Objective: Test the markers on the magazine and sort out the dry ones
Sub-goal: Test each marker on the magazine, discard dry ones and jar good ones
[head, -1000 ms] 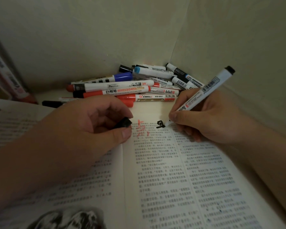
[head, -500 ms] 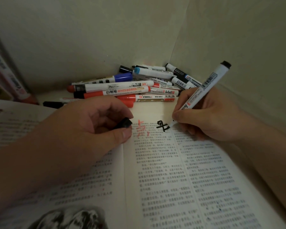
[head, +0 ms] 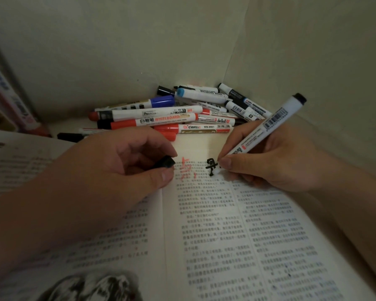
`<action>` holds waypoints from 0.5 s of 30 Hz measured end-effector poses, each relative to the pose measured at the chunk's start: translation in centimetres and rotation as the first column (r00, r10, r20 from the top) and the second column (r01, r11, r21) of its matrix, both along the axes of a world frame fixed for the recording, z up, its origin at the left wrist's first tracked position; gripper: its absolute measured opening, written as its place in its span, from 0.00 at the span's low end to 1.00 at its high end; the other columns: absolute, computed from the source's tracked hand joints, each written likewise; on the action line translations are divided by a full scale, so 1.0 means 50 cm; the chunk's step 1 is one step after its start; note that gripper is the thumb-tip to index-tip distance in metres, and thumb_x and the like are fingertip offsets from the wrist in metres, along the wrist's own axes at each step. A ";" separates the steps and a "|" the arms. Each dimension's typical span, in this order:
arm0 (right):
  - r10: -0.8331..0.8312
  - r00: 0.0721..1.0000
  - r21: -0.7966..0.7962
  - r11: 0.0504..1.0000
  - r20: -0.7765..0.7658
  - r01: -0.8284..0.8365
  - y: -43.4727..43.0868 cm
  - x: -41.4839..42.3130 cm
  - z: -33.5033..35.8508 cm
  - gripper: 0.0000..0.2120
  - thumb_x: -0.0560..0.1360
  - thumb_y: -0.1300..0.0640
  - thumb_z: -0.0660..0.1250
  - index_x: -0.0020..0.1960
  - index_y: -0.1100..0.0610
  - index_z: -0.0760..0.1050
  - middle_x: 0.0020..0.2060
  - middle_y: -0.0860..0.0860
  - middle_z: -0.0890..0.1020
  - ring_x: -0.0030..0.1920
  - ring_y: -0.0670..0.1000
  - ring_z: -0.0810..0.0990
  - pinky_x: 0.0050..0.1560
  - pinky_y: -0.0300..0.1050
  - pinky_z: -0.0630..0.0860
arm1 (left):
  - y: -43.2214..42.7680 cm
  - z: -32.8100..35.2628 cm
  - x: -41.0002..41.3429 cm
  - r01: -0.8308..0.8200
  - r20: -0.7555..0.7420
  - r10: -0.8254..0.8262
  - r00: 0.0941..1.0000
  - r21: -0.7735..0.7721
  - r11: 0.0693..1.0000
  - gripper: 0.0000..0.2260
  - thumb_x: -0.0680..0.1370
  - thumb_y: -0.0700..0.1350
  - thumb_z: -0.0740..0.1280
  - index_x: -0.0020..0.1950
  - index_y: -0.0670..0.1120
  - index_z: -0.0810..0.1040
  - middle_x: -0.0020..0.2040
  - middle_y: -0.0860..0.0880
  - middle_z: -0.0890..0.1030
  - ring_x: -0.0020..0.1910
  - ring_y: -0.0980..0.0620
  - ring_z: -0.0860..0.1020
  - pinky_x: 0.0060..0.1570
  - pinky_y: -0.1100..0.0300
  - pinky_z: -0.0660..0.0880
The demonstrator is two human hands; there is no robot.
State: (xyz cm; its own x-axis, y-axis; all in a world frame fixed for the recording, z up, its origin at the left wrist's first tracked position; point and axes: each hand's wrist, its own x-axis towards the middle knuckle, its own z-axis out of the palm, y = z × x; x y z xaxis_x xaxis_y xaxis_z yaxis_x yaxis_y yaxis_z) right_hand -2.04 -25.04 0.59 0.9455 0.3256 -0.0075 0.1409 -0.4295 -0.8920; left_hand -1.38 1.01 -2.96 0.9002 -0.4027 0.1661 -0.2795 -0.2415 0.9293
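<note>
An open magazine [head: 215, 235] lies in front of me. My right hand [head: 269, 161] grips a white marker with a black end [head: 269, 129], its tip down on the right page beside a bold black scribble [head: 212, 167]. A fainter red scribble [head: 186, 168] sits just left of it. Over the left page my left hand [head: 109, 170] rests and holds the black cap [head: 166, 162] between thumb and curled fingers. Behind the magazine, in the corner, a pile of markers [head: 172, 114] with red, blue and black caps lies on the surface.
Two pale walls [head: 313, 61] meet in a corner right behind the marker pile. Book spines [head: 7, 98] stand at the far left edge. A black marker [head: 71, 136] lies apart at the left of the pile.
The right hand has kept writing: the black scribble has grown downward with added strokes. The left hand and the cap have stayed put.
</note>
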 end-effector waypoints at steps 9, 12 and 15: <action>-0.043 0.999 0.003 0.999 -0.003 0.043 -0.001 0.004 -0.001 0.06 0.69 0.58 0.73 0.39 0.62 0.82 0.29 0.57 0.82 0.23 0.52 0.73 0.23 0.38 0.69 | 0.001 -0.019 -0.001 0.004 -0.017 -0.006 1.000 -0.124 0.992 0.13 0.67 0.47 0.76 0.51 0.56 0.84 0.48 0.53 0.86 0.48 0.53 0.85 0.48 0.64 0.81; -0.036 0.999 -0.020 0.999 -0.013 0.036 -0.001 0.003 0.002 0.05 0.70 0.61 0.73 0.38 0.62 0.81 0.27 0.56 0.81 0.23 0.52 0.73 0.23 0.39 0.69 | 0.001 -0.022 0.000 -0.006 -0.003 0.006 1.000 -0.089 0.996 0.16 0.69 0.45 0.80 0.55 0.54 0.83 0.49 0.52 0.86 0.48 0.53 0.85 0.46 0.62 0.81; -0.068 0.998 -0.059 0.996 0.017 0.069 -0.006 0.005 0.010 0.07 0.72 0.68 0.73 0.37 0.65 0.79 0.25 0.53 0.79 0.23 0.49 0.73 0.23 0.38 0.70 | 0.000 -0.026 0.002 -0.003 0.027 0.005 1.000 -0.072 0.997 0.16 0.71 0.43 0.76 0.57 0.53 0.83 0.50 0.51 0.86 0.48 0.53 0.84 0.45 0.63 0.80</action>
State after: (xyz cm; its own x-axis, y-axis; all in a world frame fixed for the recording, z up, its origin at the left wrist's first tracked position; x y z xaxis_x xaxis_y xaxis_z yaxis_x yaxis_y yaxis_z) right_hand -1.80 -25.36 1.11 0.9658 0.2591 -0.0101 0.1226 -0.4908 -0.8626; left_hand -1.30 1.02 -4.28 0.8963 -0.3854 0.2191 -0.3041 -0.1750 0.9364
